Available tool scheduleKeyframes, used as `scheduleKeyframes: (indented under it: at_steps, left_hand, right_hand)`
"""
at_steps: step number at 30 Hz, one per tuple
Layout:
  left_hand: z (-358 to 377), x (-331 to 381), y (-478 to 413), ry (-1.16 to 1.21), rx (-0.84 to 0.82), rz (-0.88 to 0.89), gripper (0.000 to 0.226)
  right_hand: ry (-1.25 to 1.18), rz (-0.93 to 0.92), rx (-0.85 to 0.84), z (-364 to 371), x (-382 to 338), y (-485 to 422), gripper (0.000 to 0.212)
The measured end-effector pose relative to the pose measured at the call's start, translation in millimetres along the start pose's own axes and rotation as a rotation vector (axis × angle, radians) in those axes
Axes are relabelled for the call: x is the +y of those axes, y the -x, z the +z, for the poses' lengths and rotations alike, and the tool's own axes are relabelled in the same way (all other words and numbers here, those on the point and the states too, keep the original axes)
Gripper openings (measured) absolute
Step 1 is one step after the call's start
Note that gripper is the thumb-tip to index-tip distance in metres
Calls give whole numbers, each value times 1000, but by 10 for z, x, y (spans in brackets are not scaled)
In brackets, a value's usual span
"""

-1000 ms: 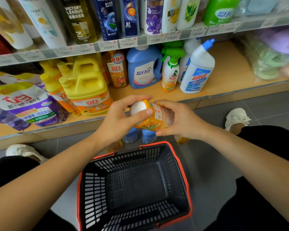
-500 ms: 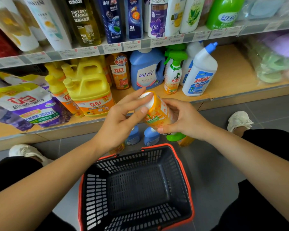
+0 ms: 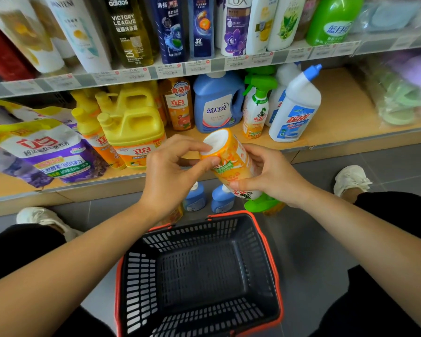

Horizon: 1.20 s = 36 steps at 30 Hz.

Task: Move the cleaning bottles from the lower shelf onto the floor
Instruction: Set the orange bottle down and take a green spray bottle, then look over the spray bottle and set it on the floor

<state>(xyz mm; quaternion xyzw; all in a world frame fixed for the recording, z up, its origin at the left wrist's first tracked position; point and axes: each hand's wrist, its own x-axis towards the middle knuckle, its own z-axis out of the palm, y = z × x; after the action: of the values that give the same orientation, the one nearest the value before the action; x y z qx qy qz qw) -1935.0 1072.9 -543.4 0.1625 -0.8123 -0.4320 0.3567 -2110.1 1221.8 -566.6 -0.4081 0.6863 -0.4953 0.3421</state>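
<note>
An orange-and-white spray bottle [image 3: 231, 164] hangs upside down in front of the lower shelf [image 3: 338, 122], white base up and green trigger below. My left hand [image 3: 170, 171] pinches its base with thumb and fingers; my right hand [image 3: 272, 176] grips its body from the right. Under my hands, two small blue bottles [image 3: 195, 198] [image 3: 223, 199] stand on the floor, and an orange bottle [image 3: 176, 215] shows partly behind my left wrist. On the shelf stand a yellow jug [image 3: 134, 127], a blue detergent bottle [image 3: 218, 105], a green-trigger spray bottle [image 3: 255, 110] and a white blue-capped bottle [image 3: 294, 110].
A dark shopping basket [image 3: 141, 276] with an orange rim sits on the grey floor between my knees, nothing in it. Refill pouches [image 3: 49, 152] lie at the shelf's left, wrapped sponges [image 3: 404, 98] at its right. A shelf of shampoo bottles [image 3: 236, 25] hangs above.
The held bottle has swung from lying nearly sideways to base-up and risen a little; its green trigger now shows under my right hand. Both hands have kept their hold.
</note>
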Motion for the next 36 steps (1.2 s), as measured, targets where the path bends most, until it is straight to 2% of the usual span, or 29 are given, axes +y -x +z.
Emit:
scheduleKeyframes:
  at_steps: [5,10,14,18,20,23,27,30,34,36]
  left_hand:
    - [8,-104,-14,-13,-113,15,33]
    - [29,-251,7,-103,-207,-228,58]
    - [98,-401,105,-186,-430,-328,46]
    - [223,-479,269,-104,-633,-463,59]
    - [307,-501,345,51,-685,-508,53]
    - [374,-522,416,287,-579,-568,38]
    - [302,-527,377,372,-312,-549,31]
    - [227,-509,216,512,-166,-530,31]
    - [248,-451,-64,514,-174,-514,20]
    - [281,-443,-183,449,-188,-504,20]
  right_hand:
    - [-113,31,6,9,-5,-15,61]
    - [-213,58,84,30,-29,-43,50]
    - [-334,93,183,26,-69,-64,46]
    - [-510,122,195,-7,-113,-80,48]
    - [-616,132,176,-10,-128,-90,53]
    - [-695,131,163,-8,-154,-119,58]
    - [-669,115,224,-128,-84,-204,53]
    - [-583,241,251,-220,71,-255,49]
    - [-305,454,247,-269,410,-248,54]
    - [-42,403,277,-313,606,-192,50]
